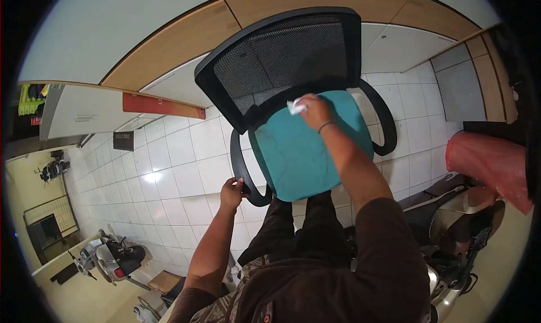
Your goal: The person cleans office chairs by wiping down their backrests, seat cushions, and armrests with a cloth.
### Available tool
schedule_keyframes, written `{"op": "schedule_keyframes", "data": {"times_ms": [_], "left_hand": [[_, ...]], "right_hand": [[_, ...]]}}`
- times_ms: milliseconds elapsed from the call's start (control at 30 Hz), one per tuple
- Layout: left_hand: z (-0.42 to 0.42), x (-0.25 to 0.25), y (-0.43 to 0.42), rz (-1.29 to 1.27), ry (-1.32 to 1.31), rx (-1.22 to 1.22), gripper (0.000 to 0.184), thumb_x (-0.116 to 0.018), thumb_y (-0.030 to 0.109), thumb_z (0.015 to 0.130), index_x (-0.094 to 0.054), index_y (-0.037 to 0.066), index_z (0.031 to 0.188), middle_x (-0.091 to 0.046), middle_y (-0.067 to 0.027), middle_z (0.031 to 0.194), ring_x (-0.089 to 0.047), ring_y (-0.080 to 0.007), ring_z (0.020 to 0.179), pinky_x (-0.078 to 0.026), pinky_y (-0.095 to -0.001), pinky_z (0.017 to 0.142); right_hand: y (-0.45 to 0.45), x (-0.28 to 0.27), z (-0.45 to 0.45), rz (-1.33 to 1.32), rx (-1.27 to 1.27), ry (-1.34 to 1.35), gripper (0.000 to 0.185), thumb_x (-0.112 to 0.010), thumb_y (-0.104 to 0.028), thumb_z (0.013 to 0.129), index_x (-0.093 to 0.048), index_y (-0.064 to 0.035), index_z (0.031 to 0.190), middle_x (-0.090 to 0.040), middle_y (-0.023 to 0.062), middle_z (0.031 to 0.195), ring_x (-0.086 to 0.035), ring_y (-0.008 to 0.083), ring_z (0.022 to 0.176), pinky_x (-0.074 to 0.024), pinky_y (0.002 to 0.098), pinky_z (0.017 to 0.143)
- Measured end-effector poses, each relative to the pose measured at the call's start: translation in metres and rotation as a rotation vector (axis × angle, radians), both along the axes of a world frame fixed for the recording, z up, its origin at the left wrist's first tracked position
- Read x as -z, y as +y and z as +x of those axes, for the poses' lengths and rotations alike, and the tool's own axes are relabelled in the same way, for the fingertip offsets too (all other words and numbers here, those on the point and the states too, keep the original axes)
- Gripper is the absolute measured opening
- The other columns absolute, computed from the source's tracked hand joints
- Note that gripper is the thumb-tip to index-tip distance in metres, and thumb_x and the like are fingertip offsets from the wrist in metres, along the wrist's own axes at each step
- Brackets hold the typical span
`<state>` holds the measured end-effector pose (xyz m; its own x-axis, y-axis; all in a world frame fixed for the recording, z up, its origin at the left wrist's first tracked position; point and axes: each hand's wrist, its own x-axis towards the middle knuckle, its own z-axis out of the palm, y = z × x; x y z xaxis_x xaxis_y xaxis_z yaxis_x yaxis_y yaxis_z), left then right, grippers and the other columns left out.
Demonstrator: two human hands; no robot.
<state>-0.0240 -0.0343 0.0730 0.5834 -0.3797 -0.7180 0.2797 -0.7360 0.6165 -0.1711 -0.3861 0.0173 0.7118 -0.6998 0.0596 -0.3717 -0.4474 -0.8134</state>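
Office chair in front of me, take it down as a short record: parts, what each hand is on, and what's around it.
Chair: teal seat, black mesh back
Left hand: gripping an armrest
Right hand: holding a crumpled white wipe on the seat
Floor: pale tiles
Left background: parked motorbike
Right side: red-covered bundle
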Motion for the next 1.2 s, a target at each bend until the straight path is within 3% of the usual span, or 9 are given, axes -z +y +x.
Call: {"op": "schedule_keyframes", "data": {"times_ms": [300,433,533,600,833,1000,1067,1133,1200], "left_hand": [[-0.001,0.016,0.011,0.009,-0.024,0.011,0.046,-0.061,0.034,0.093,-0.053,-0.003,0.118,-0.066,-0.0108,0.080,-0.066,-0.0181,0.056,-0.041,-0.0246,0.043],[-0.005,0.003,0.001,0.015,-0.033,-0.010,0.043,-0.060,0.028,0.094,-0.052,-0.008,0.115,-0.067,-0.0132,0.078,-0.066,-0.0184,0.057,-0.050,-0.0268,0.052],[-0.005,-0.003,-0.003,-0.008,0.009,-0.036,0.043,-0.060,0.028,0.094,-0.052,-0.008,0.116,-0.067,-0.0129,0.078,-0.066,-0.0185,0.057,-0.049,-0.0264,0.052],[-0.001,0.004,-0.003,0.009,-0.012,-0.027,0.042,-0.060,0.028,0.094,-0.053,-0.007,0.115,-0.067,-0.0126,0.078,-0.066,-0.0186,0.058,-0.049,-0.0265,0.051],[-0.002,0.005,0.002,0.028,0.014,-0.047,0.039,-0.062,0.029,0.093,-0.056,-0.004,0.113,-0.067,-0.0110,0.076,-0.065,-0.0178,0.057,-0.045,-0.0253,0.049],[-0.003,-0.005,-0.005,0.030,0.050,-0.053,0.037,-0.062,0.030,0.093,-0.056,-0.002,0.111,-0.066,-0.0092,0.075,-0.065,-0.0170,0.058,-0.045,-0.0245,0.049],[-0.005,-0.006,-0.003,0.045,0.068,-0.053,0.037,-0.062,0.030,0.093,-0.057,-0.002,0.110,-0.066,-0.0086,0.075,-0.065,-0.0166,0.058,-0.044,-0.0244,0.050],[-0.002,-0.003,-0.002,0.056,0.053,-0.009,0.036,-0.062,0.031,0.093,-0.057,-0.001,0.108,-0.066,-0.0077,0.075,-0.065,-0.0162,0.058,-0.044,-0.0239,0.050],[-0.003,-0.002,-0.002,0.051,0.052,-0.029,0.035,-0.062,0.031,0.093,-0.057,-0.001,0.108,-0.066,-0.0074,0.075,-0.065,-0.0160,0.058,-0.044,-0.0234,0.049]], "right_hand": [[-0.114,-0.102,-0.022,-0.665,0.487,-0.218,0.027,-0.068,0.001,0.069,-0.067,-0.0079,0.095,-0.061,0.0128,0.106,-0.060,0.0325,0.101,-0.0488,0.0408,0.090],[-0.063,-0.016,-0.037,-0.025,0.516,0.528,0.036,-0.067,0.003,0.072,-0.062,-0.0059,0.107,-0.065,0.0176,0.104,-0.061,0.0376,0.096,-0.0510,0.0412,0.087],[-0.060,0.072,-0.078,-0.205,0.325,0.304,0.032,-0.065,-0.005,0.079,-0.060,-0.0061,0.110,-0.067,0.0169,0.100,-0.065,0.0355,0.090,-0.0522,0.0427,0.083],[-0.081,0.098,-0.074,0.141,1.141,-0.194,0.027,-0.064,-0.010,0.080,-0.059,-0.0004,0.105,-0.064,0.0183,0.107,-0.063,0.0313,0.098,-0.0517,0.0406,0.084],[-0.072,0.059,0.026,0.771,1.703,-0.847,0.020,-0.052,-0.008,0.085,-0.052,-0.0044,0.105,-0.060,0.0095,0.087,-0.058,0.0195,0.069,-0.0475,0.0334,0.060],[-0.002,0.128,0.086,1.457,1.118,-1.219,0.010,-0.050,-0.001,0.081,-0.053,-0.0105,0.084,-0.052,0.0063,0.068,-0.053,0.0167,0.061,-0.0430,0.0310,0.051],[0.047,0.177,0.095,1.066,0.508,-0.420,0.014,-0.056,0.002,0.076,-0.056,-0.0098,0.083,-0.057,0.0071,0.077,-0.057,0.0195,0.070,-0.0479,0.0350,0.060],[0.087,0.081,0.069,0.837,-0.323,0.249,0.019,-0.061,0.001,0.073,-0.059,-0.0087,0.090,-0.062,0.0099,0.091,-0.061,0.0246,0.085,-0.0502,0.0385,0.073],[0.105,0.104,0.038,0.606,-0.250,0.047,0.016,-0.061,-0.005,0.076,-0.059,-0.0079,0.092,-0.063,0.0120,0.095,-0.062,0.0266,0.090,-0.0502,0.0392,0.077]]}}
